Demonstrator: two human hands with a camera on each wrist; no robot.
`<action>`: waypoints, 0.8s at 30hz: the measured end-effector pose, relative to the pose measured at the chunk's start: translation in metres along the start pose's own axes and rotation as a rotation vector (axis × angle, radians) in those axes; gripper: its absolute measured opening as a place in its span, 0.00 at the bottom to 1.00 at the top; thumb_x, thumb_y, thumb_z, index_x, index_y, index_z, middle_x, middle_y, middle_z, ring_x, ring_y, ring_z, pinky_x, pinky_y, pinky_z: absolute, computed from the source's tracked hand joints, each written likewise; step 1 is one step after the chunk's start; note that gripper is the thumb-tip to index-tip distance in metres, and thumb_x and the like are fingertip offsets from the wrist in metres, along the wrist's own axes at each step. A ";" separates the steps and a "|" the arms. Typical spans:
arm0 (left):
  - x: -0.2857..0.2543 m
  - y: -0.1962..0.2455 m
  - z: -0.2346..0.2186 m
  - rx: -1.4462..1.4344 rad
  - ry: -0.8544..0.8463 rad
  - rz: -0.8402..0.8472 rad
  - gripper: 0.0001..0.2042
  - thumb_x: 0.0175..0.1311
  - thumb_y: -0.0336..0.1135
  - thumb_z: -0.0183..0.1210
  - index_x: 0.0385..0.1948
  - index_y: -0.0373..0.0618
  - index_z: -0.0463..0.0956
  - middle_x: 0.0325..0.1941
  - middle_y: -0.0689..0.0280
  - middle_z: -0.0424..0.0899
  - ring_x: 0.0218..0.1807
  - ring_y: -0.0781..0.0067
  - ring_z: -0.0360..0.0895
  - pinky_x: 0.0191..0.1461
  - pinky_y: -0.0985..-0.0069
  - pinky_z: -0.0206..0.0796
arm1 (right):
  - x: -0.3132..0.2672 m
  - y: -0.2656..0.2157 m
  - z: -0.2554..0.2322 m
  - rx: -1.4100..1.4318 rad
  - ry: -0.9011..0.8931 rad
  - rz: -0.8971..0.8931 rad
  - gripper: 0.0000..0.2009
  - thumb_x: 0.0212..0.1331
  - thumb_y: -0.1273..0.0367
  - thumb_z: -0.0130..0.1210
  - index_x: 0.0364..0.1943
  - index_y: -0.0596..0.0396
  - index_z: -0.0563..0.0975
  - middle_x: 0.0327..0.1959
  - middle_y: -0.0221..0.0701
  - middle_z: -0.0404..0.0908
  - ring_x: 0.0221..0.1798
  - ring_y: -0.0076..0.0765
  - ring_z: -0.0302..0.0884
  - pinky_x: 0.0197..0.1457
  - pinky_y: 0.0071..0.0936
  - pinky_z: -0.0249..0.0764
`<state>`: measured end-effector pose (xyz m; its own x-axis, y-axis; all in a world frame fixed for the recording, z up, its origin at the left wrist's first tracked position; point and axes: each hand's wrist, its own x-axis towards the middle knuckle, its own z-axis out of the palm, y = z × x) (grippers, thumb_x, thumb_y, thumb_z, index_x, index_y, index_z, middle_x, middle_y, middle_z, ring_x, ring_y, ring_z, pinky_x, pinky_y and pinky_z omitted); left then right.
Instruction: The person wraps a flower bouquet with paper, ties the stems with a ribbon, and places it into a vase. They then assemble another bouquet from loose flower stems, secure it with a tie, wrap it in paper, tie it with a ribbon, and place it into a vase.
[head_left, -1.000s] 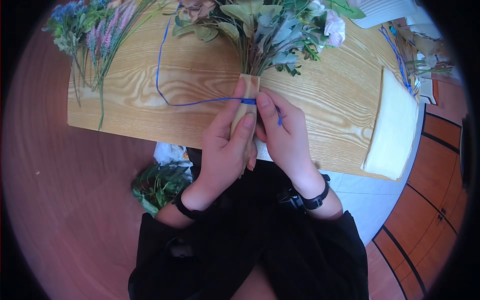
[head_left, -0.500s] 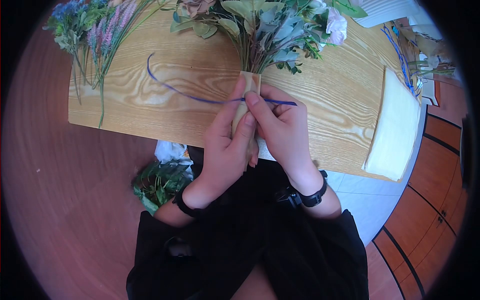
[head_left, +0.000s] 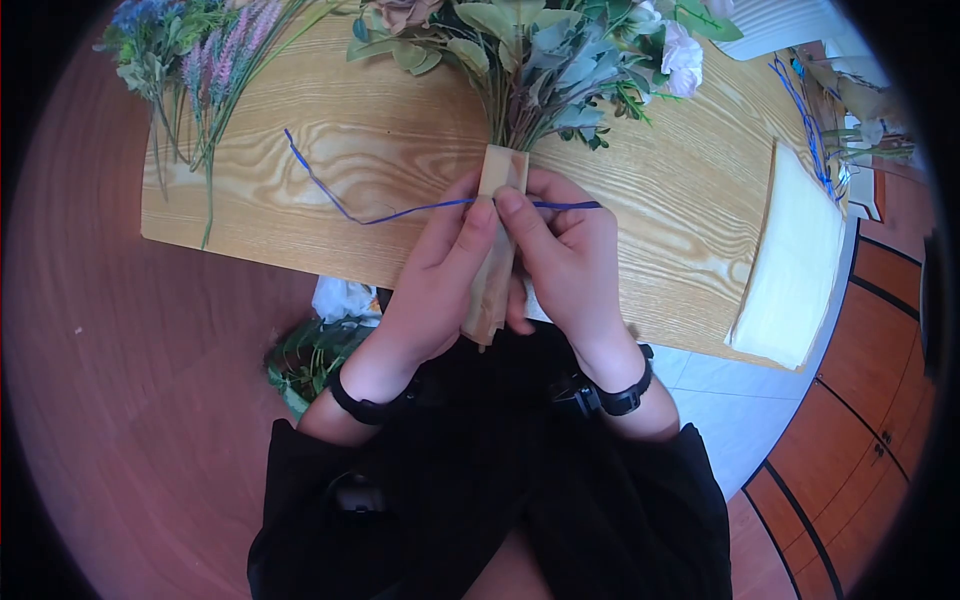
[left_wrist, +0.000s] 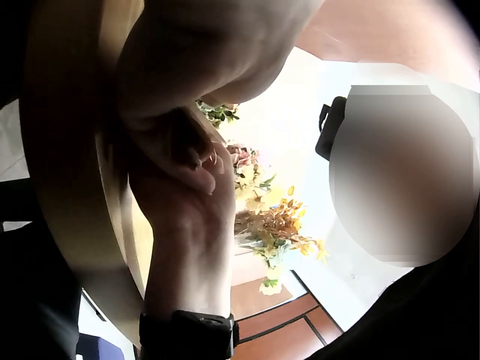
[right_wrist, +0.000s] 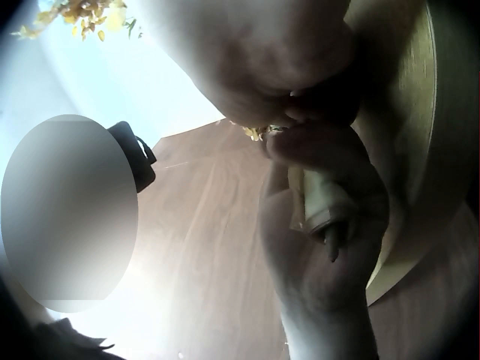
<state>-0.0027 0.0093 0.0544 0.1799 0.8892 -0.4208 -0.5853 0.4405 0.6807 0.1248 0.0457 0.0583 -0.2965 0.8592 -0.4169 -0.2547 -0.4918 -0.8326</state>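
In the head view, a bouquet of artificial flowers and leaves (head_left: 550,75) has its stems wrapped in tan paper (head_left: 487,300). My left hand (head_left: 435,275) grips the wrapped handle, its thumb near the handle's upper part. My right hand (head_left: 580,255) pinches a blue ribbon (head_left: 375,219) against the paper with its thumb. One ribbon end trails left over the table; a short end sticks out to the right. The crossing under the thumbs is hidden. The right wrist view shows the handle's lower end (right_wrist: 326,202) against the left palm.
On the wooden table (head_left: 660,230), loose flower stems (head_left: 215,100) lie at the left and a stack of pale paper sheets (head_left: 788,265) at the right. More blue ribbon (head_left: 815,125) lies beyond the sheets. Green leaves (head_left: 310,360) sit below the table's front edge.
The long ribbon end has swept round, its tip now lying at the left. The short end, hanging down before, now points right. My left thumb has moved up beside the right thumb.
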 end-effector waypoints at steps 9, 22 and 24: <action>0.004 -0.001 0.003 0.139 0.104 -0.058 0.18 0.79 0.47 0.39 0.55 0.41 0.65 0.20 0.69 0.69 0.12 0.84 0.62 0.14 0.85 0.55 | 0.001 0.008 -0.002 -0.141 0.072 -0.102 0.09 0.69 0.69 0.55 0.42 0.64 0.77 0.23 0.29 0.80 0.18 0.15 0.71 0.21 0.18 0.66; 0.001 0.002 0.003 0.067 0.112 -0.083 0.18 0.80 0.48 0.38 0.45 0.43 0.70 0.19 0.72 0.65 0.12 0.86 0.56 0.14 0.85 0.50 | 0.001 0.005 -0.024 -0.684 0.099 -0.521 0.08 0.65 0.71 0.57 0.29 0.61 0.79 0.22 0.36 0.76 0.24 0.36 0.75 0.28 0.30 0.67; 0.001 0.002 0.003 0.070 0.113 -0.089 0.18 0.80 0.48 0.38 0.45 0.43 0.70 0.19 0.72 0.65 0.11 0.86 0.56 0.14 0.85 0.50 | -0.001 0.002 -0.024 -0.713 0.090 -0.470 0.08 0.65 0.72 0.57 0.29 0.61 0.79 0.21 0.35 0.76 0.23 0.35 0.75 0.28 0.28 0.67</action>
<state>-0.0012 0.0120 0.0574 0.1366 0.8284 -0.5432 -0.5138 0.5281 0.6761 0.1464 0.0472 0.0480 -0.2235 0.9744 0.0265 0.3151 0.0980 -0.9440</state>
